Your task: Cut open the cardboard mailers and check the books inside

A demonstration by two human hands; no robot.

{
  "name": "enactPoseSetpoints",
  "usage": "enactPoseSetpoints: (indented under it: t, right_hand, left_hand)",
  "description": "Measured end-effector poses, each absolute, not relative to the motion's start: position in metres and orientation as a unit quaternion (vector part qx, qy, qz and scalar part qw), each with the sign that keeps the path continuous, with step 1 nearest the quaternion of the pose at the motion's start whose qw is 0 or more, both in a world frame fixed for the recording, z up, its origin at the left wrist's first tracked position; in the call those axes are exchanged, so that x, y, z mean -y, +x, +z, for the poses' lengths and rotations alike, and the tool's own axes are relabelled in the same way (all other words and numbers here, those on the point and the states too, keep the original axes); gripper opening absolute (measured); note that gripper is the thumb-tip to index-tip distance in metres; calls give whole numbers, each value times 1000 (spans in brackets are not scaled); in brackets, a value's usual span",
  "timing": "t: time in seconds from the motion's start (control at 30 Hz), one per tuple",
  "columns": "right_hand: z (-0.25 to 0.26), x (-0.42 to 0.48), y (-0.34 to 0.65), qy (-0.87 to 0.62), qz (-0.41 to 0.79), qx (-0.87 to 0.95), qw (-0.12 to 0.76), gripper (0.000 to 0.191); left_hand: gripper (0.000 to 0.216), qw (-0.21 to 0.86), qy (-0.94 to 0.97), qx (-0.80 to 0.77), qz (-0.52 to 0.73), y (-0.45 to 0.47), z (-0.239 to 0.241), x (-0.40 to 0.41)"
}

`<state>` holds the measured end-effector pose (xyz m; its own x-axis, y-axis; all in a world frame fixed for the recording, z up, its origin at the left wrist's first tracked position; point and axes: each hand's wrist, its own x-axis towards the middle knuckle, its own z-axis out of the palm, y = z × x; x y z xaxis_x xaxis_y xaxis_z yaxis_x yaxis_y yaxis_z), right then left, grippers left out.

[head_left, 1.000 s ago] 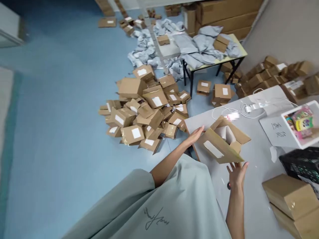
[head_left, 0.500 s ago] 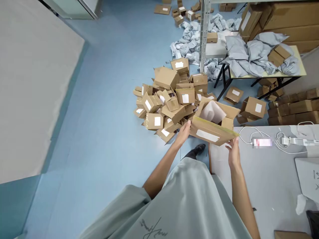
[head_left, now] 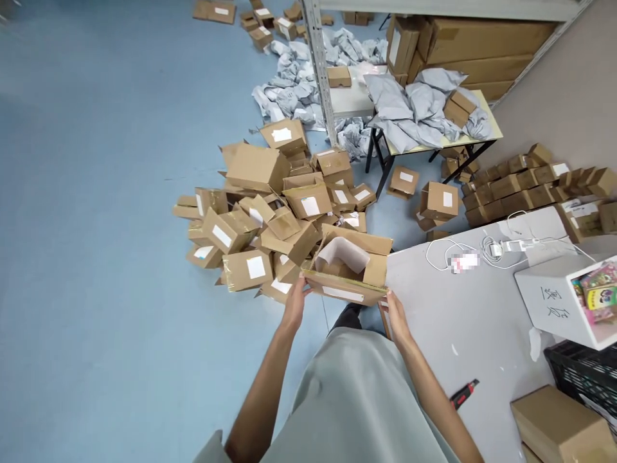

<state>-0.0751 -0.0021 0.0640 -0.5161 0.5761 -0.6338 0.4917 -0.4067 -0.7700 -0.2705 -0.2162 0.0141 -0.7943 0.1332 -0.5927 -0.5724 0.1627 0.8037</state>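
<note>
Both my hands hold an opened cardboard box (head_left: 349,278) out in front of me, off the left edge of the grey table (head_left: 463,308) and above the blue floor. My left hand (head_left: 295,302) grips its left end and my right hand (head_left: 394,310) grips its right end. The flaps stand open and white paper (head_left: 343,252) shows inside; a white label is on its near side. A heap of opened cardboard boxes (head_left: 270,206) lies on the floor just beyond it.
On the table lie a red-and-black box cutter (head_left: 463,394), white cables (head_left: 486,247), a white bin of colourful packets (head_left: 573,302), a black crate (head_left: 585,379) and closed boxes (head_left: 559,424). Grey mailer bags (head_left: 414,103) cover a small table and the floor. Stacked boxes (head_left: 525,180) line the wall.
The box has gone from over the table to left of its edge, lower and nearer the floor heap. My right hand, open below it a second ago, now grips its right end.
</note>
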Motion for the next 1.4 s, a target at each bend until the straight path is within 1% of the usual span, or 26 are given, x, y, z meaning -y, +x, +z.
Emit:
enactPoseSetpoints:
  t: [0.13, 0.2, 0.3, 0.4, 0.47, 0.53, 0.63, 0.73, 0.8, 0.87, 0.93, 1.03, 1.13, 1.2, 1.3, 1.4]
  right_hand:
    - [62, 3, -84, -486, 689, 536, 45, 96]
    - [63, -4, -94, -471, 693, 542, 66, 91]
    - [69, -20, -104, -453, 693, 554, 91, 86]
    - [76, -35, -108, -447, 676, 579, 94, 90]
    - [80, -42, -111, -435, 665, 598, 104, 84]
    - [83, -45, -116, -419, 660, 617, 89, 79]
    - [90, -44, -136, -399, 662, 631, 67, 79]
    - [97, -40, -187, -348, 698, 621, 75, 78]
    - [104, -33, -242, -290, 729, 615, 76, 77]
    - [116, -17, -306, -224, 760, 608, 43, 80]
    - [132, 4, -363, -165, 790, 591, -14, 84]
    - [149, 34, -402, -123, 796, 590, -59, 85]
    - [145, 45, -377, -84, 789, 599, -109, 80]
    - [130, 42, -336, -94, 784, 597, -144, 77]
    - [101, 27, -268, -170, 776, 586, -159, 76]
    - [77, 7, -205, -260, 775, 562, -126, 75]
  left_hand:
    - [62, 280, -143, -696, 646, -289, 12, 209]
    - [58, 276, -142, -681, 664, -302, 15, 199]
    - [52, 265, -139, -662, 687, -312, 25, 181]
    - [49, 252, -142, -654, 699, -312, 37, 172]
    - [48, 245, -126, -641, 716, -309, 41, 173]
    - [50, 213, -109, -635, 734, -305, 45, 181]
    - [48, 156, -106, -663, 725, -300, 53, 203]
    - [44, 101, -125, -701, 695, -309, 66, 232]
    - [44, 76, -145, -686, 709, -329, 79, 254]
    - [48, 53, -159, -649, 742, -357, 95, 279]
    - [58, 18, -168, -626, 761, -388, 113, 305]
    - [70, -38, -196, -608, 769, -418, 132, 338]
    - [64, -60, -226, -601, 764, -413, 125, 349]
    - [55, -40, -242, -603, 759, -391, 107, 338]
    - [47, 37, -253, -616, 745, -343, 74, 299]
    - [43, 155, -236, -632, 721, -291, 46, 242]
